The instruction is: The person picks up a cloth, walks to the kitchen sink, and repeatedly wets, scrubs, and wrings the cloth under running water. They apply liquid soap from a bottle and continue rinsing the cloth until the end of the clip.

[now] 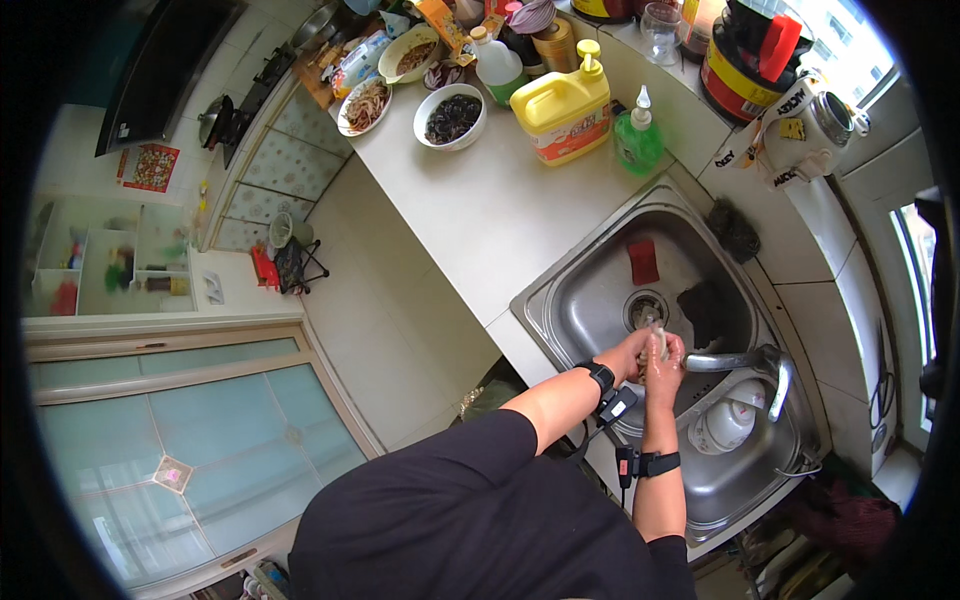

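Observation:
Both hands are together over the larger basin of a stainless steel sink [577,307], close to the faucet [720,362]. Between them is a pale, limp piece of food [659,341]; its exact kind cannot be told. My left hand [632,354] grips it from the left, partly hidden behind the other hand. My right hand [663,369] has its fingers closed around it, and the skin looks wet. Just beyond the fingers is the drain [646,309], with pale bits by it. A red sponge [643,262] and a dark cloth [709,313] lie in the basin.
White bowls [724,426] sit in the smaller basin. Along the counter stand a green soap bottle [638,141], a yellow detergent jug [562,112], a bowl of dark food [453,120] and a plate of shredded food [365,106]. A dark scrubber [733,229] rests behind the sink.

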A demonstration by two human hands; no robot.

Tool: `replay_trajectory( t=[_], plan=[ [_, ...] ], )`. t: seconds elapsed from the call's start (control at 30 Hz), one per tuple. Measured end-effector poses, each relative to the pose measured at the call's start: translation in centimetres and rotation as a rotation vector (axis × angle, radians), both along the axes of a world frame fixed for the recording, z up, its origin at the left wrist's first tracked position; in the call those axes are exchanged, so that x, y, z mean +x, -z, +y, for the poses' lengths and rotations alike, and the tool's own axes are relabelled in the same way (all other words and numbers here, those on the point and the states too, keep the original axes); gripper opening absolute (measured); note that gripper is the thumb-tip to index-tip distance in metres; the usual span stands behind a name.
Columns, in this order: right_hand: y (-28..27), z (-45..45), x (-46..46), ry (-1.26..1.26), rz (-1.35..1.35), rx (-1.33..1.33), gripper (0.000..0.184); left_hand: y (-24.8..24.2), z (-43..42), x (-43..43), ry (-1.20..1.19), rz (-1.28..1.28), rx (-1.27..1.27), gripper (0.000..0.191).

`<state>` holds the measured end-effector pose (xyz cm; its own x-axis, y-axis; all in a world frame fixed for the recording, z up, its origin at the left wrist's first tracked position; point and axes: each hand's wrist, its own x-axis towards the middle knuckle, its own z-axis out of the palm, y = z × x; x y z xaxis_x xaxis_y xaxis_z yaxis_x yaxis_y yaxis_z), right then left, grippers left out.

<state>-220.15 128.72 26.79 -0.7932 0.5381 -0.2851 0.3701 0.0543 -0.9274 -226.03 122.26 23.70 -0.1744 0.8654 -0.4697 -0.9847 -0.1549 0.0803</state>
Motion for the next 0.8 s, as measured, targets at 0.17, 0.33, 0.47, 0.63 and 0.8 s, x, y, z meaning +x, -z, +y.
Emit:
replay_trajectory(
  t=[0.17,0.33,0.47,0.63,0.8],
  plan=[
    [2.9,1.7,-1.8,0.155,-0.108,0.036,0.030,1.4,1.9,2.1,-0.198,-0.355,-0.266,0.030],
    [5.0,5.1,-2.4,0.114,-0.060,0.104,0.032,1.6,3.8,2.8,-0.141,-0.366,-0.453,0.044],
    [3.5,1.1,-0.5,-0.033,0.060,0.430,0.028,1.9,2.6,1.1,-0.247,-0.238,-0.317,0.050],
    [5.2,2.7,-2.3,-0.021,-0.233,0.348,0.034,1.5,1.9,1.1,-0.140,-0.157,-0.355,0.052],
    [4.2,3.9,-2.4,0.039,-0.162,0.334,0.030,-1.4,2.1,0.1,-0.056,-0.073,-0.507,0.042]
  ],
)
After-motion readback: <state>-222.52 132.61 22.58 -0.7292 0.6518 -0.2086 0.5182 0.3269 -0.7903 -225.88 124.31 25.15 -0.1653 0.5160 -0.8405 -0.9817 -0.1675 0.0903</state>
